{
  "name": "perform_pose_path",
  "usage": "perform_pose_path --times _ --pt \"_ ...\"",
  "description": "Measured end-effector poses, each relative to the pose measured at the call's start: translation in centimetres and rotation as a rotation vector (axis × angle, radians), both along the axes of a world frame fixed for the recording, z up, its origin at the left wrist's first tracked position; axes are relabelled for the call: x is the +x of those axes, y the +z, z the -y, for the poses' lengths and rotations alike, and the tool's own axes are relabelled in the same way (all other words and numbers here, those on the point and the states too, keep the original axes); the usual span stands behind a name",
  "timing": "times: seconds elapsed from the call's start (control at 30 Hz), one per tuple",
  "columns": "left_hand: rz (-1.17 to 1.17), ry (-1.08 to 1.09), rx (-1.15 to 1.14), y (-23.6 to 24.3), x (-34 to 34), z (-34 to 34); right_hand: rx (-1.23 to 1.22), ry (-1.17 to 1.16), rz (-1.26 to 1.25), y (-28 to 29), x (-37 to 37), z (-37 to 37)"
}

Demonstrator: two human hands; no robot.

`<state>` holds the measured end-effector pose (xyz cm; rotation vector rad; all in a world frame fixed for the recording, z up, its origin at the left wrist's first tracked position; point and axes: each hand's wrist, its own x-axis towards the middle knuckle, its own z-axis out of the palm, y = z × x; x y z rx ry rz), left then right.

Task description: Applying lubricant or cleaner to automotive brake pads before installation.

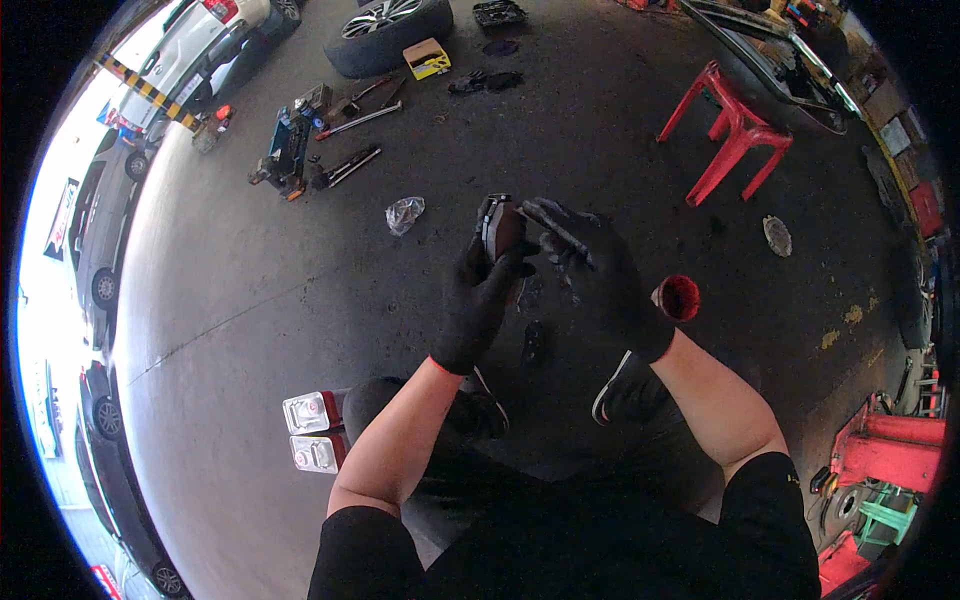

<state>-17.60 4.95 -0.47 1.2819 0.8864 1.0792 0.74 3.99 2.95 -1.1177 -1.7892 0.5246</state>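
Between my two feet, above the floor, my gloved left hand (478, 305) grips a brake pad (508, 232). Its flat brownish friction face is turned toward the right, and a metal edge shows along its left side. My gloved right hand (600, 270) is just right of the pad, with its fingertips at the pad's upper edge. Those fingers are bent close together, and a thin greyish strip shows along them; whether that is an object or the glove, I cannot make out. A cup of red grease (680, 298) stands on the floor beside my right wrist.
Crumpled clear plastic (404, 215) lies ahead left, below a blue toolbox (288, 140) and loose tools. Farther off are a wheel (388, 35) and a yellow box (427, 59). A red stool (735, 135) is ahead right. Two metal cans (312, 432) stand by my left leg.
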Motion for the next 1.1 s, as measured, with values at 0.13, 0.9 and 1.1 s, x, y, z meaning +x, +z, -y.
perform_pose_path --times 0.13,0.9,1.1 --pt "0.043 0.062 0.002 -0.5 0.4 0.4 0.182 -0.034 -0.030 -0.8 0.0 -0.2" --pt "0.026 0.079 -0.120 -2.5 0.5 0.5 0.385 -0.026 0.495 -2.1 -0.3 -0.3" --pt "-0.093 0.079 0.097 -3.4 0.6 0.4 0.386 -0.085 0.334 -1.9 -0.5 -0.6"
